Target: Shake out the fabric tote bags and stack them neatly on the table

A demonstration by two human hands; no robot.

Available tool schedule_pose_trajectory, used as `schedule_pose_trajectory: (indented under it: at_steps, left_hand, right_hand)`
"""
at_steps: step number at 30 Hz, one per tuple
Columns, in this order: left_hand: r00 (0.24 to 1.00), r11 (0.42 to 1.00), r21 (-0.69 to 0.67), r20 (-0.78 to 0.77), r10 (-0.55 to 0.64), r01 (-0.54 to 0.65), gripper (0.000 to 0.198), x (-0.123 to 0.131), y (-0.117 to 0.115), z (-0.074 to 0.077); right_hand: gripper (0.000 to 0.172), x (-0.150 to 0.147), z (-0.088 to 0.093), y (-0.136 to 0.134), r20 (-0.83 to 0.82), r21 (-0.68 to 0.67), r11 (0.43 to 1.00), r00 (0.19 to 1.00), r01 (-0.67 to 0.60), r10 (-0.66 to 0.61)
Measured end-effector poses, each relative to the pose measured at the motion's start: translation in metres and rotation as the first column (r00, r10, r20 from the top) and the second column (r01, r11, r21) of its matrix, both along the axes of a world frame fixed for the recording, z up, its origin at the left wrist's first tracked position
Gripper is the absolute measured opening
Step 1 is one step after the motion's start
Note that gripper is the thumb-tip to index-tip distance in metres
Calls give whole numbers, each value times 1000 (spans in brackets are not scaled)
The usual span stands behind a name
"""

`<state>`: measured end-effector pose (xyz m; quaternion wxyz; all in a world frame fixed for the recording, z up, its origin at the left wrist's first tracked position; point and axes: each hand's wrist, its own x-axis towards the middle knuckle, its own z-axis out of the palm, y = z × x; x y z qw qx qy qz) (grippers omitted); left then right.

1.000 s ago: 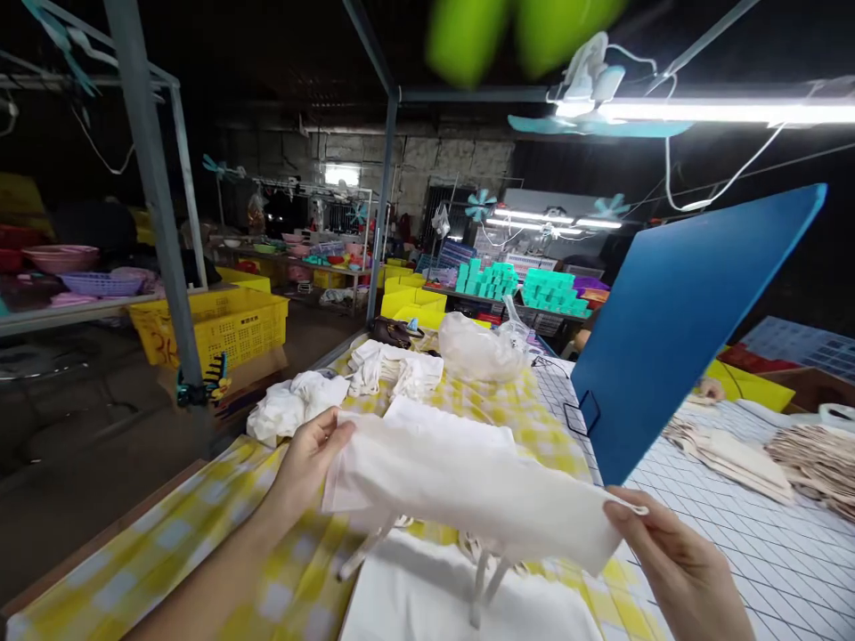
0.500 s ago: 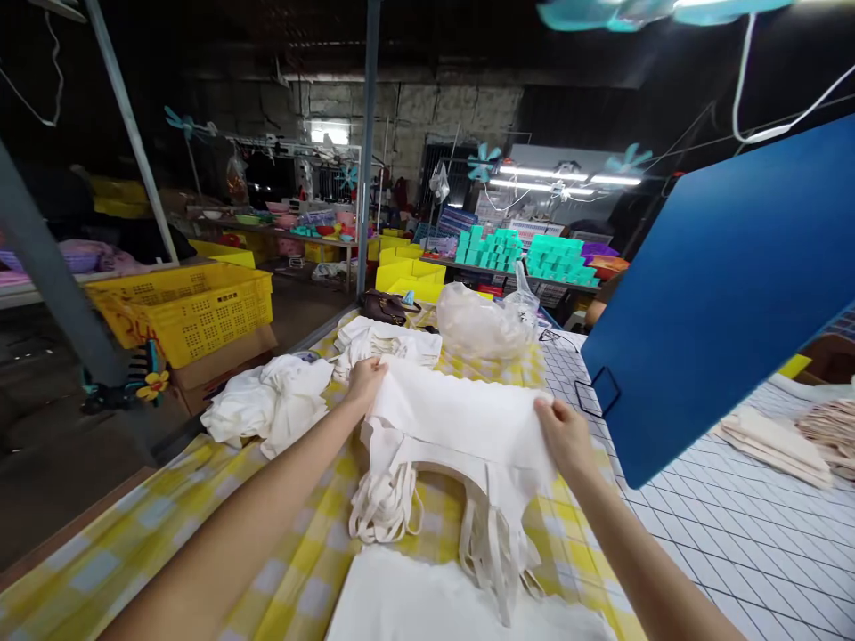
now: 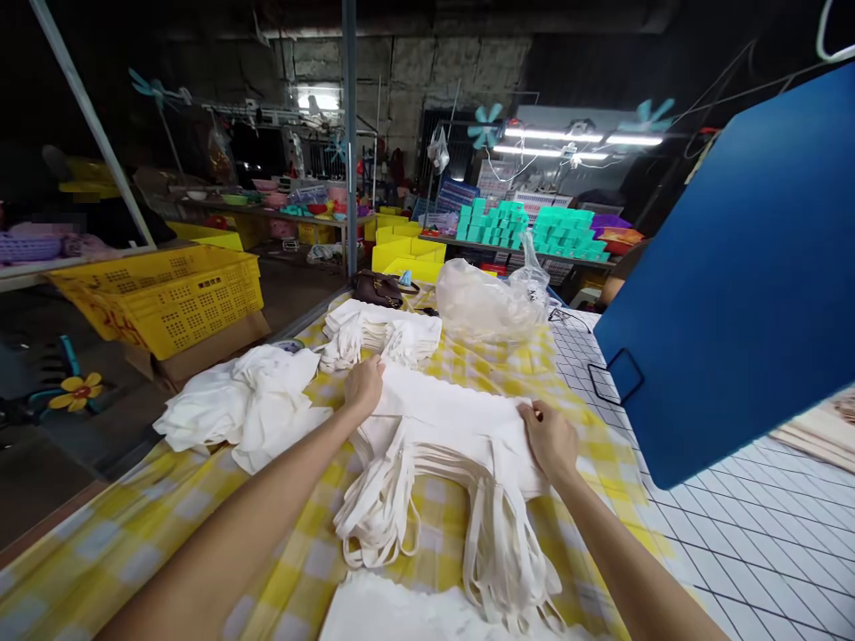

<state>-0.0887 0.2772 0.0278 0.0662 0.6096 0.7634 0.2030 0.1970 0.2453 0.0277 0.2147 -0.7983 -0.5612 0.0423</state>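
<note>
A neat stack of white camisoles (image 3: pixel 454 417) with thin looped straps lies in front of me, wavy hem away from me, straps toward me. My left hand (image 3: pixel 364 388) is closed on the far left corner of the top camisole. At its far right corner my right hand (image 3: pixel 550 436) pinches the edge between thumb and fingers. The top camisole lies flat along the stack. Nearer to me is another flat white cloth piece (image 3: pixel 427 610), partly cut off by the frame's bottom edge.
Beyond the stack lie a second pile of white strappy garments (image 3: pixel 394 325), a brown bag (image 3: pixel 378 288) and a clear plastic bag (image 3: pixel 491 303). A crumpled white heap (image 3: pixel 244 401) is at left. A blue board (image 3: pixel 741 294) leans over the right side; a yellow crate (image 3: pixel 166 298) stands left.
The camisole held up by both hands has come down onto the stack, its straps now lying with the others. The view has shifted slightly downward.
</note>
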Motion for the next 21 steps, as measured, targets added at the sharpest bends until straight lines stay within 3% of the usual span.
schedule_pose_trajectory:
  at_steps: [5, 8, 11, 15, 18, 21]
  left_hand:
    - [993, 997, -31, -89, -71, 69, 25, 8, 2, -8]
    - [992, 999, -11, -114, -52, 51, 29, 10, -4, -2]
    - [978, 990, 121, -202, -51, 77, 37, 5, -27, 12]
    - [925, 910, 272, -305, -227, 312, 41, -10, -91, 25]
    - [876, 838, 279, -265, -403, 469, 31, -21, -162, 22]
    - [844, 785, 313, -155, -513, 534, 20, -23, -241, 9]
  right_hand:
    - [31, -4, -5, 4, 115, -97, 995, 993, -7, 18]
    - [32, -1, -5, 3, 38, -14, 1000, 999, 12, -11]
    - [40, 7, 0, -14, -45, 112, 993, 998, 39, -34]
    - [34, 16, 8, -79, -118, 332, 933, 976, -137, 185]
    - [25, 15, 13, -151, -109, 300, 920, 949, -253, 297]
    - [22, 10, 12, -225, -127, 207, 926, 930, -315, 345]
